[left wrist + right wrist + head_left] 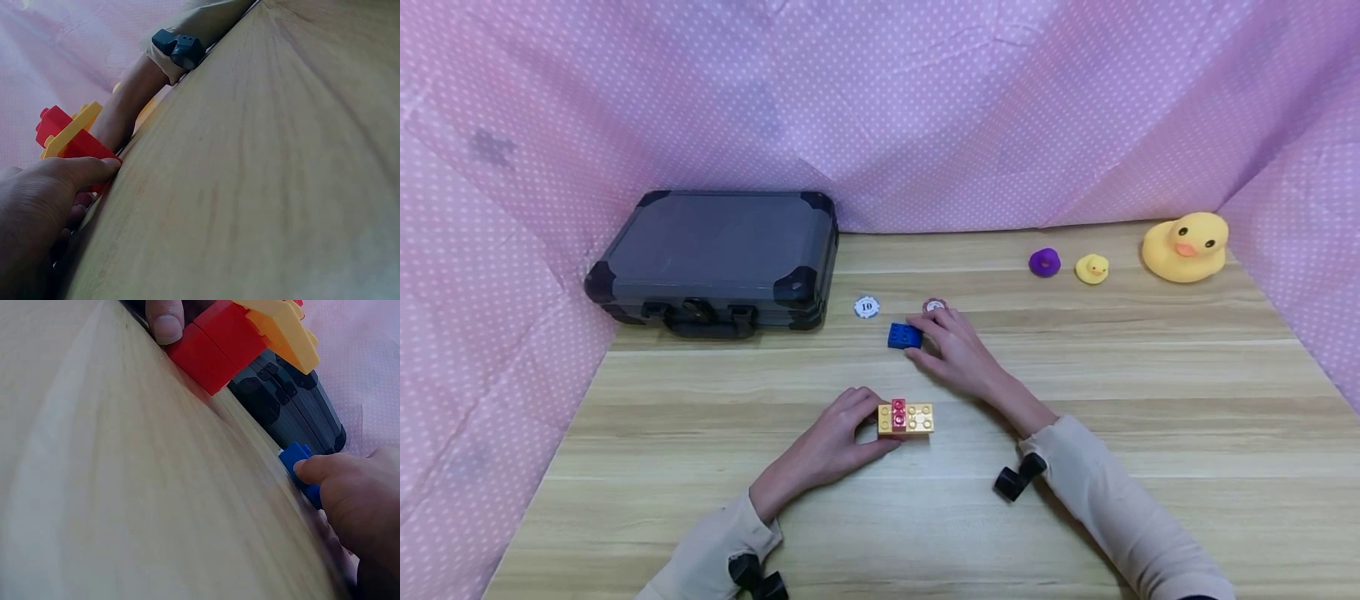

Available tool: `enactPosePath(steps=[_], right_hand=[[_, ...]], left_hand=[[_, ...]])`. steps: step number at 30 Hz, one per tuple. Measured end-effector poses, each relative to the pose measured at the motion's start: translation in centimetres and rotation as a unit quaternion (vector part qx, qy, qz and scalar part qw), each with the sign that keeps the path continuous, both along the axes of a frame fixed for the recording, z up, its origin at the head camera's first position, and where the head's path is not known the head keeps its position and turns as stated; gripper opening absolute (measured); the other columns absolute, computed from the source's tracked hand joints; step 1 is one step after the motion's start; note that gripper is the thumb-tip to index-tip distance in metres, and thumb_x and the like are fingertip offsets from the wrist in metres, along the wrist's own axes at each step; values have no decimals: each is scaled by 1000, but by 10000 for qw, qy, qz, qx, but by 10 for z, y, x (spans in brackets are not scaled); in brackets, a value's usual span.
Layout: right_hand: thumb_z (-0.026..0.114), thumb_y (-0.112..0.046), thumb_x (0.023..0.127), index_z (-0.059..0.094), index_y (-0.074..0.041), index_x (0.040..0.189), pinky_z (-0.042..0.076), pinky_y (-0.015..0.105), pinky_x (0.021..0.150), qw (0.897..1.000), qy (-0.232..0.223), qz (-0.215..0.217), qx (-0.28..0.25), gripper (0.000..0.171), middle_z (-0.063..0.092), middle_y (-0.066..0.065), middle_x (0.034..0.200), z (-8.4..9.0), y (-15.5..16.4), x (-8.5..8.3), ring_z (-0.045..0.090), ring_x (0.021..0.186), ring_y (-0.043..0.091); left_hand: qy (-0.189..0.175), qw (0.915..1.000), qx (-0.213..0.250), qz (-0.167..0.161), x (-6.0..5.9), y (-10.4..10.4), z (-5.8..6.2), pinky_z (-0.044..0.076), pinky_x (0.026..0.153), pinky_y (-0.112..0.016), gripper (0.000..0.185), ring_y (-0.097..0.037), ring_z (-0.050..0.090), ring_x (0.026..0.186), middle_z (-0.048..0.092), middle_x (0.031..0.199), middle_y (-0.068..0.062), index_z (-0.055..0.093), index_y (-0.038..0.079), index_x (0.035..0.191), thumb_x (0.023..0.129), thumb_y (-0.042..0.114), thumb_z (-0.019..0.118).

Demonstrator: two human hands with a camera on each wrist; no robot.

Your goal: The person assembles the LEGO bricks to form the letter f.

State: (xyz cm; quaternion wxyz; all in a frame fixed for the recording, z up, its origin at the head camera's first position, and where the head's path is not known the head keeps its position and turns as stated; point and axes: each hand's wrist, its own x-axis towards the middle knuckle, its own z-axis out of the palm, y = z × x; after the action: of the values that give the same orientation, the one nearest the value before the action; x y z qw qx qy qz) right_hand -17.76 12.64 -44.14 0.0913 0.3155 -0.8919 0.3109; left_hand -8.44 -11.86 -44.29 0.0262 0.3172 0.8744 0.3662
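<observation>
A stack of toy building bricks (917, 419) stands on the table, with red bricks below, a long yellow brick across them and a small red one on top. My left hand (838, 440) grips its lower red part, the thumb against the near side in the left wrist view. Farther back, my right hand (958, 357) pinches a blue building brick (903, 336) at its right end, close to the tabletop. In the right wrist view the thumb presses the blue brick (294, 457), while the other fingers are mostly hidden.
Behind the blue brick lie a white chip (867, 307) marked 10 and a red-rimmed chip (934, 304), partly covered by my right hand. A grey case (722, 242) stands back left. Back right are a purple duck (1045, 262), a small yellow duck (1092, 269) and a large duck (1183, 250).
</observation>
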Motion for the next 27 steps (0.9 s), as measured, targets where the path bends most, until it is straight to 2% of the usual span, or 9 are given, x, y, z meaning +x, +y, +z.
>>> enactPosePath(steps=[5,10,18,27], right_hand=[[74,-23,97,63,1,135,40,52,105,10000,-11,31,-83,47,61,18,127,0,1,0,52,121,36],[73,-23,97,63,0,135,37,52,109,9993,-255,49,-254,45,60,17,130,2,1,1,50,125,36],[73,-21,97,62,-3,136,43,50,105,9971,-622,65,-443,44,58,14,131,3,3,7,49,123,32],[75,-16,96,63,-1,134,40,53,109,9960,-581,139,-665,43,57,20,137,8,9,14,48,130,37]], left_hand=[[-32,10000,20,-9,0,0,0,49,81,-30,29,-10,52,96,60,106,7,69,14,111,90,26,84],[-82,10000,1,24,0,0,0,50,82,-30,29,-10,52,97,60,107,7,69,13,112,90,26,84],[-100,9999,-24,39,1,0,0,50,83,-30,30,-10,53,98,61,107,7,69,13,112,90,26,84],[-151,9999,-33,47,1,0,2,51,83,-31,30,-10,53,98,61,109,6,70,13,113,89,25,84]])
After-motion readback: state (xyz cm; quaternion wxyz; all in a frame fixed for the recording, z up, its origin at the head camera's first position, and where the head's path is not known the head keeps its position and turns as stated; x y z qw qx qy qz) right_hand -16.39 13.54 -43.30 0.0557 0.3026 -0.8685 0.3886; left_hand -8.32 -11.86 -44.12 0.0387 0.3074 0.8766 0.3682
